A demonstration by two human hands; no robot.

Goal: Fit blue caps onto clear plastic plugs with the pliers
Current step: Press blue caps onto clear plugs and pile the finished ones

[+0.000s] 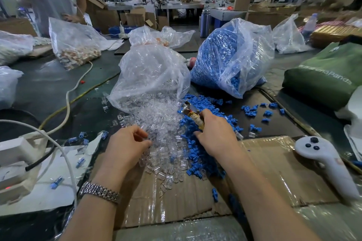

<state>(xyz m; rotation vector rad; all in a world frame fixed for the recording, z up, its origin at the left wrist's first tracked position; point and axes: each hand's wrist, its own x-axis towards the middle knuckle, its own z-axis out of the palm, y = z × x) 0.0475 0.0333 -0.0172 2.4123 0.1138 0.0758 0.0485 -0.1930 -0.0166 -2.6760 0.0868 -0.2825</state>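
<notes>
- The pliers (191,110) are in the right hand (214,133); the fingers are curled around the handles, and the metal head points up and to the left, above the place where the two piles meet.
- The clear plastic plugs (162,123) lie in a loose pile that comes out of an open transparent bag (152,72) in the middle of the desk (49,88).
- The blue caps (203,154) are in a pile just to the right of the plugs, touching them; some lie scattered further right.
- The left hand (128,144) rests at the near left edge of the clear pile, palm down, fingers bent into the plugs; whether it pinches one I cannot tell.
- On the left wrist is a metal watch (100,192).
- Both forearms reach forward over a flat cardboard sheet (274,162).
- Behind the caps stands a bag of blue caps (229,56).
- A white controller (321,160) lies on the cardboard at the right.
</notes>
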